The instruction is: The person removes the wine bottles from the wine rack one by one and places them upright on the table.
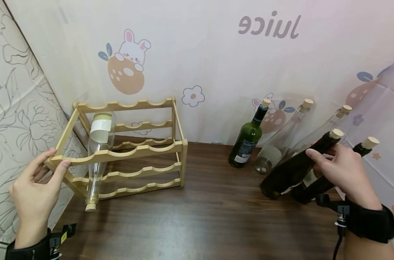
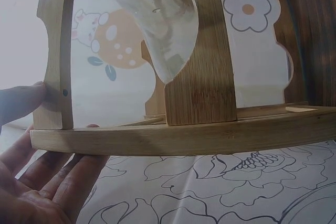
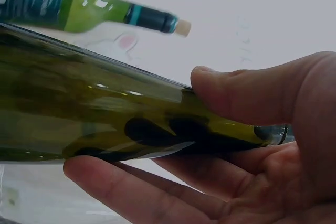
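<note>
My left hand (image 1: 37, 187) grips the front left corner of a wooden wine rack (image 1: 148, 149), thumb on the top front rail and fingers around the side. In the left wrist view the fingers lie under the side bar (image 2: 210, 138). A clear corked bottle (image 1: 97, 162) lies in the rack's leftmost top slot, neck toward me. At the right, my right hand (image 1: 349, 173) holds a dark green wine bottle (image 1: 289, 175) around its upper part, corked end up and tilted right. The right wrist view shows thumb and fingers on either side of its glass (image 3: 79, 103).
A labelled green bottle (image 1: 249, 142) stands by the back curtain (image 1: 197, 43). Two clear corked bottles, one nearer (image 1: 271, 155) and one farther right (image 1: 327, 124), are beside it. Another dark bottle (image 1: 307, 189) leans behind the held one. All are on the brown wooden table (image 1: 197, 220).
</note>
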Tool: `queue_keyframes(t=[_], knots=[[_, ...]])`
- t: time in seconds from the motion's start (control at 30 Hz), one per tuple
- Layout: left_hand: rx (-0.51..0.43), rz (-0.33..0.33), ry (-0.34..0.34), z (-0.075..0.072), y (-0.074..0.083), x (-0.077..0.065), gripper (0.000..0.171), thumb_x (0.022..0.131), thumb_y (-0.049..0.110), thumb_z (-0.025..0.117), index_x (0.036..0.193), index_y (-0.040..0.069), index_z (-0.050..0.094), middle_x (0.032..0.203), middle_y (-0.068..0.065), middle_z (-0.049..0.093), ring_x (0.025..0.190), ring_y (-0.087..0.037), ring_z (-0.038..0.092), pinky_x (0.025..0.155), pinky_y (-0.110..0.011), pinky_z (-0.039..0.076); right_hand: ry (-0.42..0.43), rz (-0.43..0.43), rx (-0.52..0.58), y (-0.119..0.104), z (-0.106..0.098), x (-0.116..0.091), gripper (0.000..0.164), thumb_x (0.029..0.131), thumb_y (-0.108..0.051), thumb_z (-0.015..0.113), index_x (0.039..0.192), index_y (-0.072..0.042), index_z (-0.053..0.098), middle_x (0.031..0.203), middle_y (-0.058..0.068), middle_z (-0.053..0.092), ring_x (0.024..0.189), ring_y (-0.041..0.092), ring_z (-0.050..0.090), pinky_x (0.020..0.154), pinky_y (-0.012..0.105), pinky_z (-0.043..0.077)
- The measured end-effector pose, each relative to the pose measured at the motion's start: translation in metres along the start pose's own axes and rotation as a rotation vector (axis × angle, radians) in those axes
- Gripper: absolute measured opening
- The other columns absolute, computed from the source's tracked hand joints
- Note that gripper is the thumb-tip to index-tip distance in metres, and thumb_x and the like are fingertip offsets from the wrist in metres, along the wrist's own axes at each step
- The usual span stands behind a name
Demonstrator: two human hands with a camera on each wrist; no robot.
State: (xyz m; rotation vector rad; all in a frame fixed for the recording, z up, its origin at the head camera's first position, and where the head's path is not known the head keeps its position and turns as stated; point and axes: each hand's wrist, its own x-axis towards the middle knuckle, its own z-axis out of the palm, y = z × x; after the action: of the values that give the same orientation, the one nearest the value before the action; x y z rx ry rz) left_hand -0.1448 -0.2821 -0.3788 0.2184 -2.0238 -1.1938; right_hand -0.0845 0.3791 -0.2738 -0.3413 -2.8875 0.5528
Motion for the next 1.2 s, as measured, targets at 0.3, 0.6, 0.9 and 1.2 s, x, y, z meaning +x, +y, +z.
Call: queue_keyframes(t=[0.3,0.6,0.9,1.2], knots=[[-0.022,0.019,0.004,0.002,-0.002,-0.002,0.043,0.088,0.011,0.087,0.13,0.013,0.076,0.124,0.023,0.072,0.092,0.031,0.059,0.079,0.003,0.051,-0.015,0.082,-0.027,0.011,-0.001,0.013,0.069,0.108,-0.058,0.048,0.116,0.01,0.053,0.093,0.031,0.065,0.083,0.043,0.059,0.061,0.044,0.047],[-0.014,0.043,0.011,0.002,0.0,0.005,0.041,0.089,0.01,0.085,0.13,0.015,0.076,0.116,0.023,0.075,0.093,0.03,0.06,0.081,0.003,0.051,-0.004,0.111,0.012,0.007,0.001,0.028,0.067,0.107,-0.058,0.048,0.116,0.008,0.057,0.07,0.008,0.074,0.105,0.055,0.055,0.068,0.047,0.051],[0.004,0.02,0.023,0.002,0.001,0.002,0.041,0.089,0.013,0.087,0.129,0.014,0.077,0.124,0.021,0.073,0.094,0.03,0.059,0.08,0.003,0.05,0.028,0.117,0.004,0.01,0.005,0.031,0.069,0.104,-0.063,0.049,0.113,0.005,0.056,0.076,0.017,0.077,0.101,0.052,0.06,0.063,0.033,0.046],[0.022,0.031,0.014,0.002,0.001,0.001,0.042,0.089,0.014,0.087,0.13,0.015,0.076,0.128,0.018,0.073,0.094,0.031,0.059,0.08,0.004,0.05,0.028,0.113,0.017,0.012,0.009,0.029,0.068,0.105,-0.061,0.048,0.118,0.005,0.056,0.085,0.021,0.077,0.098,0.052,0.064,0.062,0.037,0.049]])
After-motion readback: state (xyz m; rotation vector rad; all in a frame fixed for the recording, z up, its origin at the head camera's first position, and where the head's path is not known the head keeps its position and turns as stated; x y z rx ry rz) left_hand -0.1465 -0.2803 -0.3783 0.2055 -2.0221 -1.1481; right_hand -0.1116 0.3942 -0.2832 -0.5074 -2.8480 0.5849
